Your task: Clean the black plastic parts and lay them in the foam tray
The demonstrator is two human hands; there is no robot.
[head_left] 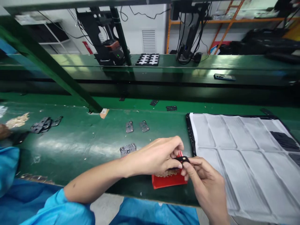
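Note:
Between both hands, above a red tray (170,182), is a small flat black plastic part (183,159) with a pale square on it. My left hand (158,156) pinches its left side, wrist bent over the tray. From the right, my right hand (206,182) grips the other end between thumb and fingers. Many tiny tan pieces (167,173) lie in the tray, partly hidden by my left hand. Just beyond my left forearm is a dark plate-like part (127,149). Two similar small dark parts, one on the left (129,127) and one on the right (144,126), lie farther back.
At right, a large black-rimmed tray with white compartments (241,150) holds some dark parts (283,140). A dark pile (42,125) and tan pieces (18,121) lie left, near another person's blue sleeve (8,165). A green post (53,68) slants down to the bench. A phone (224,77) rests behind.

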